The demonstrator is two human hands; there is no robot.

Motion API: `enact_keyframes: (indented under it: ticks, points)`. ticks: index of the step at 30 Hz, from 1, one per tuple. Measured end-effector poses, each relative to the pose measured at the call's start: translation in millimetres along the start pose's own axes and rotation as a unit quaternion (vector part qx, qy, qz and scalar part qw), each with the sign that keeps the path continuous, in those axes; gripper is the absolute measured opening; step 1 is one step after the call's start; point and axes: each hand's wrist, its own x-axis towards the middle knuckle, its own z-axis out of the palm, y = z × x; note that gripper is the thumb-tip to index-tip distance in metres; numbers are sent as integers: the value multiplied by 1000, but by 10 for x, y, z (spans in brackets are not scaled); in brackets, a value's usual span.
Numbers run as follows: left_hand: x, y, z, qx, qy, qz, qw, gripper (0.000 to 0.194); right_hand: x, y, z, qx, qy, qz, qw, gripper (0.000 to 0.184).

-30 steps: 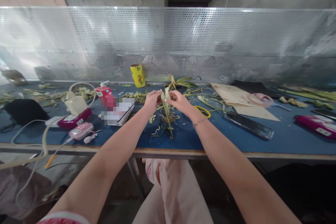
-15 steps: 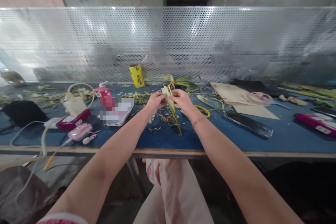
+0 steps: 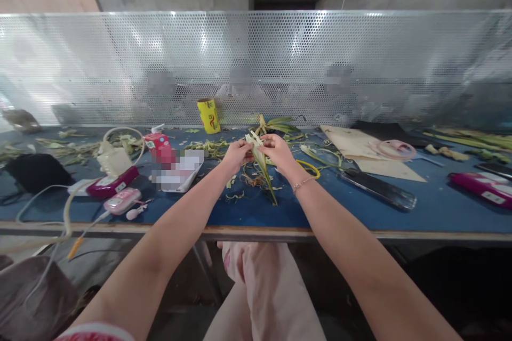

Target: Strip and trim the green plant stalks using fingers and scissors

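Observation:
Between my two hands is a long green leaf piece (image 3: 264, 169), pale and folded at its upper end, with its narrow tip pointing down toward the table edge. My left hand (image 3: 239, 154) pinches the pale upper end from the left. Opposite it, my right hand (image 3: 276, 152) grips the same end with thumb and fingers. Dry brown roots and scraps (image 3: 253, 178) lie on the blue table under the leaf. Just beyond my hands rests a bundle of green leaves with a pale base (image 3: 280, 124). A yellow ring (image 3: 312, 169) sits beside my right wrist.
On the blue table (image 3: 236, 216), a phone (image 3: 380, 189) and cardboard (image 3: 344, 149) lie to the right. At left are a pink carton (image 3: 159, 145), a white device (image 3: 184, 173) and cables. A yellow can-like tube (image 3: 208, 116) stands before the perforated metal screen (image 3: 256, 53).
The pale upper end of the leaf has changed shape slightly between my fingers and looks more folded. Both hands stay in nearly the same place.

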Motion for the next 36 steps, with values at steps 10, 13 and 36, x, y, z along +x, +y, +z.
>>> enact_keyframes:
  ticks: [10,13,36]
  points:
    - [84,18,-110,-101,80,8,992,17,-135,-236,-39,80,-144,-81,983,35]
    - [136,17,-157,-115,135,-10,984,18,-165,-271,-54,107,-191,-71,973,33]
    - [-54,-25,13,120,-69,26,990,16,-37,-79,-3,50,-5,60,997,27]
